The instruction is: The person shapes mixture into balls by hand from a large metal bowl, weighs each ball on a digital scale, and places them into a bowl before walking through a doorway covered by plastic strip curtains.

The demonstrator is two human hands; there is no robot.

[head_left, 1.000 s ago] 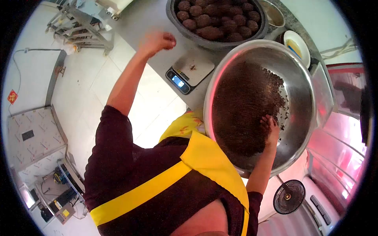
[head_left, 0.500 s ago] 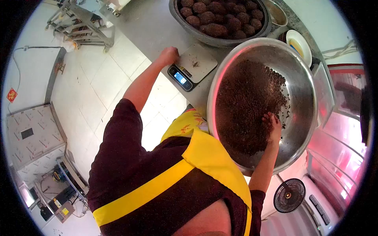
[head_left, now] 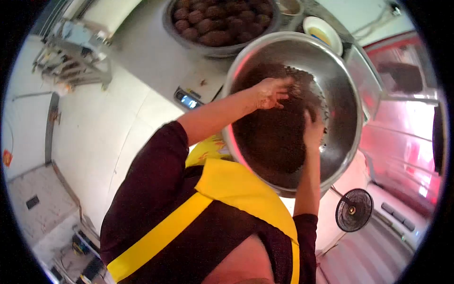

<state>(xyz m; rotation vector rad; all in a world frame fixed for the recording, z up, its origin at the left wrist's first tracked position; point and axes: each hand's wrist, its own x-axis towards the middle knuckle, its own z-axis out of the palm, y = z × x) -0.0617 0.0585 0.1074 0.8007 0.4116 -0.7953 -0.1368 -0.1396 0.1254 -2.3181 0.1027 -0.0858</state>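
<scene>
A large steel bowl (head_left: 341, 94) holds a bed of dark brown crumbly granules (head_left: 269, 146). My left hand (head_left: 273, 93) reaches over the granules from the left, fingers spread and smudged brown. Facing it from the right side of the bowl, my right hand (head_left: 313, 128) is low at the granules, its fingers apart and slightly blurred. No formed piece shows in either hand. Left of the bowl, partly behind my left forearm, lies a digital kitchen scale (head_left: 188, 100) with a lit display and a small dark bit on its plate.
Beyond the scale, a dark basin (head_left: 176, 35) is filled with several brown balls (head_left: 215, 21). A white dish (head_left: 326, 29) with yellowish contents stands behind the steel bowl, near a metal pan (head_left: 289, 6). A black fan (head_left: 353, 210) is at the lower right.
My left hand has left the scale's edge, moved right over the steel bowl and spread its fingers. My right hand stays in the bowl, its fingers now straighter. The whole view has shifted.
</scene>
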